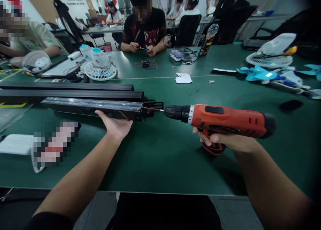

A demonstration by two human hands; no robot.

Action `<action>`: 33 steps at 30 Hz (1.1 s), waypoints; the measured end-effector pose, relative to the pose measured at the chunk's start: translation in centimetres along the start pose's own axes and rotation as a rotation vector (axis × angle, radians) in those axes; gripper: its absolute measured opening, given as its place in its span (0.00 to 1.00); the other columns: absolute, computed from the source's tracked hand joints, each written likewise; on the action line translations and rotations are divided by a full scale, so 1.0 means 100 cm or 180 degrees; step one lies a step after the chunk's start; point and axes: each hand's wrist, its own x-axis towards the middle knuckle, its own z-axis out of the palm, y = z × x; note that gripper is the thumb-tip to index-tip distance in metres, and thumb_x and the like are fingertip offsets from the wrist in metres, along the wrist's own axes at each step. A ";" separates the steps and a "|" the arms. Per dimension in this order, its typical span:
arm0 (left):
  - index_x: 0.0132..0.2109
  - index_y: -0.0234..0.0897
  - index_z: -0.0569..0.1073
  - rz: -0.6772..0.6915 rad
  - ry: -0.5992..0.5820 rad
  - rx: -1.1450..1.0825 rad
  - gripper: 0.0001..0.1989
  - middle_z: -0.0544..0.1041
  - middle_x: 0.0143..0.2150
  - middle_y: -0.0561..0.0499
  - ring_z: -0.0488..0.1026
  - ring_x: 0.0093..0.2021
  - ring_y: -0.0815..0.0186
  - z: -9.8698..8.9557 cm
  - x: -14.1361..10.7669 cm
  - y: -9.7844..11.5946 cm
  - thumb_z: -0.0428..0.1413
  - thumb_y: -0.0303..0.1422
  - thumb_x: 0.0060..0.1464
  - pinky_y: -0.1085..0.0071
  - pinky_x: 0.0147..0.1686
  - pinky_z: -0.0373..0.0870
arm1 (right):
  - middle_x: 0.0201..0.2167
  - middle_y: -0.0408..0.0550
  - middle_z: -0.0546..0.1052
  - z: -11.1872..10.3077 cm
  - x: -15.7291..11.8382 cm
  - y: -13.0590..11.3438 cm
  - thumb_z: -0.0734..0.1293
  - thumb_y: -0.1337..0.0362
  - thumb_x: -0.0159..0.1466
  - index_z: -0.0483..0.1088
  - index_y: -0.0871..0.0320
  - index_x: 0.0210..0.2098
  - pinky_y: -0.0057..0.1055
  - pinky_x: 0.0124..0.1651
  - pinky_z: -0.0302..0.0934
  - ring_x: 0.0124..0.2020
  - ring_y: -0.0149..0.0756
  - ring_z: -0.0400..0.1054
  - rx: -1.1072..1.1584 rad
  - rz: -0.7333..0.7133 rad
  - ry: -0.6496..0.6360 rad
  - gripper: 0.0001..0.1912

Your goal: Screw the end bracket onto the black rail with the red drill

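A long black bar [92, 107] with a shiny strip along its top lies at the left centre. Its near right end rests on my left hand [116, 125], whose thumb shows at the front side; the other fingers are hidden beneath. An orange and black power drill [230, 119] is in my right hand [225, 141], fingers wrapped round its handle near the trigger. The drill points left, and its thin bit [157, 110] reaches the bar's right end. Whether the tip sits in a screw is too small to tell.
Two more long black bars [75, 94] lie behind. White fans [100, 68] stand at the back left, blue fan blades [258, 73] at the right. A phone [59, 143] lies front left. Across the green table [160, 166] a person [144, 29] holds a small tool.
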 end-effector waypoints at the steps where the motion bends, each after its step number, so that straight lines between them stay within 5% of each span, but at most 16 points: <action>1: 0.82 0.52 0.69 0.0005 0.0024 0.0024 0.55 0.77 0.79 0.41 0.73 0.80 0.45 0.000 0.000 0.000 0.39 0.79 0.65 0.49 0.74 0.76 | 0.25 0.42 0.81 0.000 0.000 0.000 0.86 0.49 0.68 0.88 0.55 0.51 0.27 0.29 0.77 0.24 0.32 0.75 -0.0005 -0.0006 -0.0015 0.20; 33: 0.84 0.56 0.65 -0.0020 -0.0052 -0.0116 0.54 0.76 0.80 0.42 0.73 0.79 0.43 -0.004 0.003 0.001 0.42 0.79 0.65 0.49 0.70 0.80 | 0.24 0.43 0.80 -0.001 -0.002 -0.004 0.86 0.51 0.65 0.89 0.53 0.52 0.30 0.25 0.74 0.24 0.36 0.74 -0.0081 0.0276 0.0032 0.20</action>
